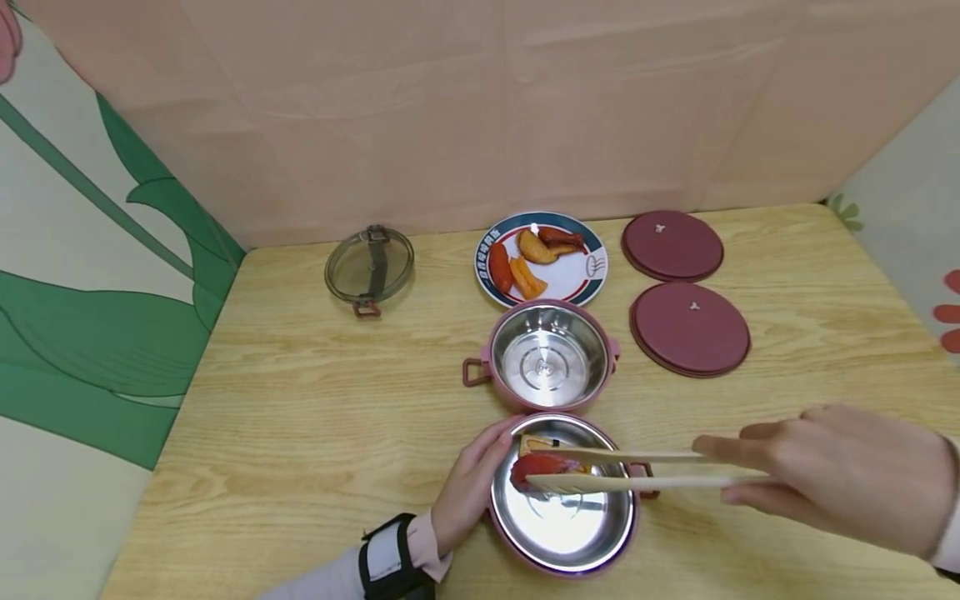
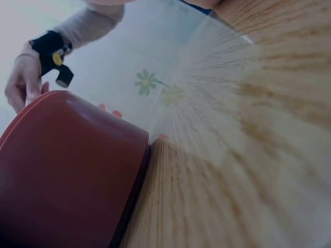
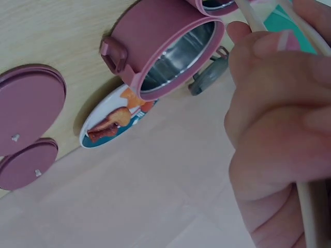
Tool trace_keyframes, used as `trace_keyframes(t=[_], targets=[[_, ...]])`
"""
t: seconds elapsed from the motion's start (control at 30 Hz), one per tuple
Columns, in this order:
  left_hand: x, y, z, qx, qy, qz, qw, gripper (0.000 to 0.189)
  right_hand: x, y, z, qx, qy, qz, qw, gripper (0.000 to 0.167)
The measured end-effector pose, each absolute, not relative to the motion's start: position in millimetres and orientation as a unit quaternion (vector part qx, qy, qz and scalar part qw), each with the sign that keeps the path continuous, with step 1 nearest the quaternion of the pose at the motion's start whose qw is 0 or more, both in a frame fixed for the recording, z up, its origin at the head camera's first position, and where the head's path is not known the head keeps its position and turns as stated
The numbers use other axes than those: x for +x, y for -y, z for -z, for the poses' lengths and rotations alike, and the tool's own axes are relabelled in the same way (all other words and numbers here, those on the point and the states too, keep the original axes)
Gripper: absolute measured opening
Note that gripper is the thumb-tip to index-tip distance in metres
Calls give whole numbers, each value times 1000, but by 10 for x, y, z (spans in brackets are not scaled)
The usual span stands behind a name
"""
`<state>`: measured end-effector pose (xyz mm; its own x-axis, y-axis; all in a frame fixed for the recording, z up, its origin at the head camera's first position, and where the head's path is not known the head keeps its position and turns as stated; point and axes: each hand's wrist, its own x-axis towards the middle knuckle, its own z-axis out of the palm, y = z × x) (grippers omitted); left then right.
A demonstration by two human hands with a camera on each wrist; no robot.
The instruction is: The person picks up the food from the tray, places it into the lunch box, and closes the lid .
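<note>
On the wood-grain surface (image 1: 300,417), we brace the near bowl (image 1: 562,533) with our left grip (image 1: 468,483) holding its left rim, while our right grip (image 1: 847,483) grasps pale tongs (image 1: 675,482) whose tips straddle a red food piece (image 1: 534,469) inside that bowl. We judge the step in hand to be setting down or picking up this piece, though we cannot tell which; the next move probably calls for gentle release or steady pressure.

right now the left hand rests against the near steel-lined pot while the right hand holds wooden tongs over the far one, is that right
Not quite: the head view shows the wooden tongs over the near steel-lined pot, not the far pot. The left hand and right hand are as you say.
</note>
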<state>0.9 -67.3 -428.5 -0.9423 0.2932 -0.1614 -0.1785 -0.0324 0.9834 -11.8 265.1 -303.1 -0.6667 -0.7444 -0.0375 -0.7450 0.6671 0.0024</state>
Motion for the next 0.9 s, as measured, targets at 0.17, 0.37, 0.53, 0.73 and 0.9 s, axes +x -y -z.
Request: trace_keyframes(t=[0.17,0.37,0.53,0.73,0.9], targets=[[4,674,4287,43,-678,-716,162,42,-79,-2665,3050,-379,-922,-33,67,43],[-2,682,4294,40,-687,-707,164,42,-68,-2628,3051,-387,-920,-19,55,44],[-5,683,4296,35,-688,-705,166,42,-86,-2565,3054,-421,-907,-2,9,45],[-1,684,4308,36,-687,-706,170,42,-106,-2534,3058,-427,-903,3,50,44],[2,683,4311,34,-684,-708,174,42,-90,-2553,3058,-411,-909,-11,70,47]])
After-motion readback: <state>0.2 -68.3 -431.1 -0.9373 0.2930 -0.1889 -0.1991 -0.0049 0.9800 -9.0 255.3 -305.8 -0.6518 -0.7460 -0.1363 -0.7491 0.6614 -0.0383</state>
